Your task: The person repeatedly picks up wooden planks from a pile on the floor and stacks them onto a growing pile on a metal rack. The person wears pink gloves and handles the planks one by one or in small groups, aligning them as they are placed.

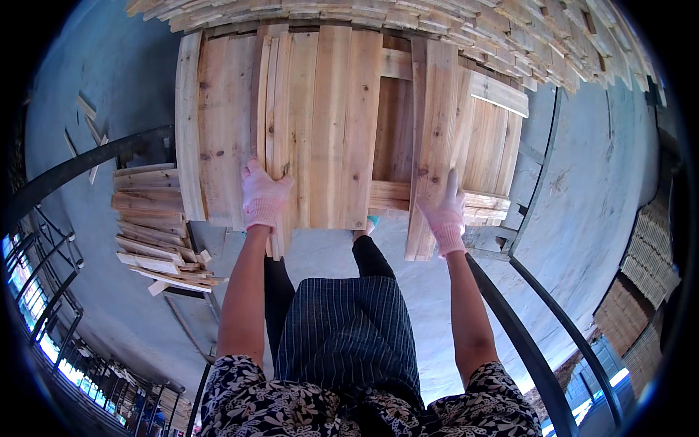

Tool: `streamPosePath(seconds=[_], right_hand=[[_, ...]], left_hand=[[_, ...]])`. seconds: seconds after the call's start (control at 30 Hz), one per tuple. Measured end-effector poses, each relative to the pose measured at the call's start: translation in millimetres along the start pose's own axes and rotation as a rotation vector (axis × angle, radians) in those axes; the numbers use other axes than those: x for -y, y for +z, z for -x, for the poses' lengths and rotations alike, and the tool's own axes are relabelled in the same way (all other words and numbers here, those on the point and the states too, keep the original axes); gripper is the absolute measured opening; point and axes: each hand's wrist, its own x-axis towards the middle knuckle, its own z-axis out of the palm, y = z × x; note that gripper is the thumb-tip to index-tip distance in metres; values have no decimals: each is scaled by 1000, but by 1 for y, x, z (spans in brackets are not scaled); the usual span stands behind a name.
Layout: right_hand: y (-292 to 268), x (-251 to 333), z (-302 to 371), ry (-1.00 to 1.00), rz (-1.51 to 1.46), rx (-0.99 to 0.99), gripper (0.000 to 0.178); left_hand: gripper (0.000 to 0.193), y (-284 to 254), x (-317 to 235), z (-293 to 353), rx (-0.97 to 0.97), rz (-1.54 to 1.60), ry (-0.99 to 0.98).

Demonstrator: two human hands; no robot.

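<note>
Wooden boards lie side by side before me, making a broad panel (331, 131). My left hand (266, 197), in a pink knitted glove, is closed around the near end of a few narrow wooden slats (271, 109) standing above the boards left of centre. In a matching glove, my right hand (443, 215) grips the near part of a wooden board (435, 124) on the right, one finger stretched along the wood. Left of that board a gap shows crosswise battens (391, 191) underneath. The undersides of both grips are hidden.
Long stacks of wooden strips (437, 25) run along the far side. A pile of short slats (153, 226) sits at the left, near a dark metal bar (95, 156). Metal rails (528, 342) slope down on the right. Stacked wood (644, 255) stands at the far right.
</note>
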Motion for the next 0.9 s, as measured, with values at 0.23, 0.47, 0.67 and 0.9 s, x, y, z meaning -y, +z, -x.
streamPosePath(seconds=[0.23,0.47,0.67,0.9], right_hand=[[13,76,-36,184,296,-135,105],[25,98,-24,129,6,30,112],[35,118,-19,60,64,97,106],[1,35,-5,-5,-349,97,109]], left_hand=[[81,17,-1,4,-36,-9,46],[80,21,2,5,-64,40,65],[79,28,12,-2,-119,5,125],[82,24,9,-2,-89,6,75]])
